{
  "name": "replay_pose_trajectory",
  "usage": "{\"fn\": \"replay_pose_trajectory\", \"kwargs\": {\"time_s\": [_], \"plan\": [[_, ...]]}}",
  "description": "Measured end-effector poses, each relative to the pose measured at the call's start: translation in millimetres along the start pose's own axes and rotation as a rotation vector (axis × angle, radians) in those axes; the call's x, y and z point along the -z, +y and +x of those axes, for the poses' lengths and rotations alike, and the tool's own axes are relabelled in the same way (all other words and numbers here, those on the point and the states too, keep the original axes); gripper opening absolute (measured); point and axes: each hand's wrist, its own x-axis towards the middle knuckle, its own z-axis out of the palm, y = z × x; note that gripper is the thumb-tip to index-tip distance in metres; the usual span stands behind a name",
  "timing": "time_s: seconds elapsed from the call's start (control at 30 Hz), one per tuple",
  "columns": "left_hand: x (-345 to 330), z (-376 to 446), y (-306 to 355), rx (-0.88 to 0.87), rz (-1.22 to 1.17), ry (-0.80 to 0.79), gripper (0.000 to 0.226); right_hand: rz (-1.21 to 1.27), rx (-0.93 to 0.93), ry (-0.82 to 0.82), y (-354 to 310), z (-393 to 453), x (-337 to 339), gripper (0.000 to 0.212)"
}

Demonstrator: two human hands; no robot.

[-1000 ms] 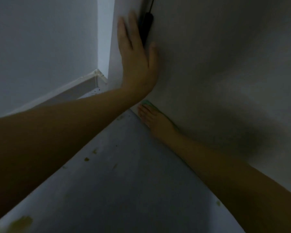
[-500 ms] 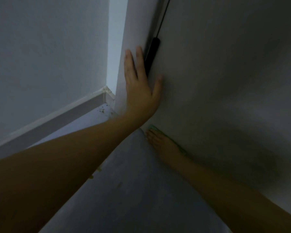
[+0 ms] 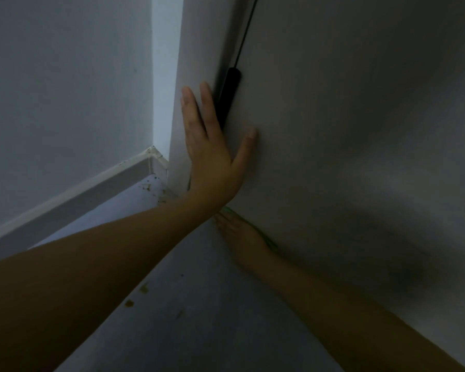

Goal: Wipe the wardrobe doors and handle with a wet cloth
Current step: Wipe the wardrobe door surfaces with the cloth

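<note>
Both hands are low on the wardrobe door (image 3: 346,130). Since a second ago the view has dropped; the left hand (image 3: 212,157) stays flat, fingers straight, beside the black handle (image 3: 229,96). Below that handle, the right hand (image 3: 242,237) presses a green cloth (image 3: 227,209), mostly hidden, wiping the door's bottom edge; fingers look straight

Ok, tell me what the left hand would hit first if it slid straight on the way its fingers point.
Probably nothing soon: the left hand lies flat on the wardrobe door, fingers pointing up alongside the black handle. The index finger seems tucked by the handle and might graze it.
</note>
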Motion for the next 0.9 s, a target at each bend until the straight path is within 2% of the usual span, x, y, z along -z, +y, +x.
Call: {"fn": "replay_pose_trajectory", "kwargs": {"time_s": [0.03, 0.2, 0.33, 0.5, 0.63, 0.73, 0.8, 0.9], "plan": [[0.1, 0.1, 0.2, -0.004, 0.014, 0.003, 0.090, 0.008, -0.002, -0.005, 2.5, 3.7, 4.7, 0.085], [-4.2, 1.7, 3.4, -0.002, 0.032, 0.037, 0.093, -0.261, 0.060, 0.125, 6.9, -24.0, 1.8, 0.072], [-3.0, 1.8, 0.6, -0.023, 0.049, 0.039, 0.093, -0.245, 0.159, 0.073, 7.8, -59.3, -12.2, 0.069], [-0.5, 1.3, 2.2, -0.011, 0.052, 0.021, 0.091, -0.229, 0.082, 0.139, 12.6, -36.4, 7.2, 0.067], [-0.4, -0.2, 9.3, 0.036, 0.052, 0.036, 0.088, -0.230, 0.089, 0.172, 16.0, -34.4, 5.5, 0.079], [0.6, -2.2, 15.4, 0.095, 0.028, 0.037, 0.085, -0.239, 0.124, 0.145, 10.0, -57.2, -21.8, 0.086], [1.5, -6.4, 23.6, 0.123, 0.010, 0.015, 0.085, -0.248, 0.189, 0.120, 10.3, -92.4, -40.1, 0.080], [0.3, -16.6, 36.4, 0.156, 0.027, -0.033, 0.083, -0.123, 0.119, 0.169, 23.3, -156.7, -56.3, 0.075]]}}
